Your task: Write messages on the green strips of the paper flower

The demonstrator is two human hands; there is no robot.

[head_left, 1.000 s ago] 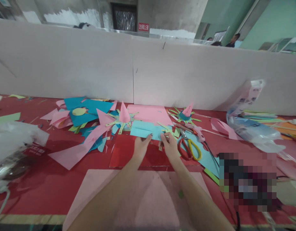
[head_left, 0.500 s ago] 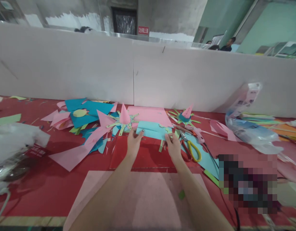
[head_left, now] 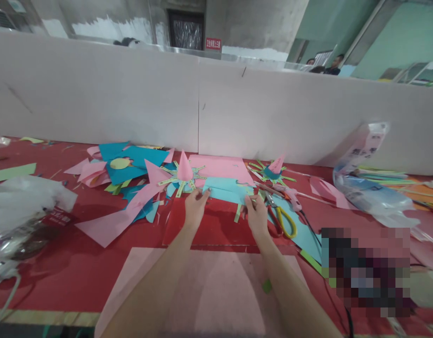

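A light blue sheet of paper [head_left: 226, 188] with a crease across it is held between my hands. My left hand [head_left: 195, 204] pinches its left edge, thumb on top. At its right edge, the fingers of my right hand [head_left: 255, 211] are closed on the paper. Below the sheet lies a shiny red board [head_left: 216, 225]; a short green strip [head_left: 238, 213] rests near its top edge. Behind my left hand stands a pink paper cone [head_left: 184, 168] on a ring of green strips. A second pink cone [head_left: 276, 165] with a blue base stands farther right.
Yellow-and-red-handled scissors [head_left: 285, 222] and a pink glue gun [head_left: 293, 198] with a black cord lie right of my right hand. Paper scraps [head_left: 132, 164] are heaped at left. Plastic bags [head_left: 26, 202] sit far left, another [head_left: 371, 188] at right. A white partition [head_left: 132, 98] closes the back.
The view has shifted slightly, so everything sits a little farther right. Both hands keep hold of the light blue paper, and its crease looks flatter.
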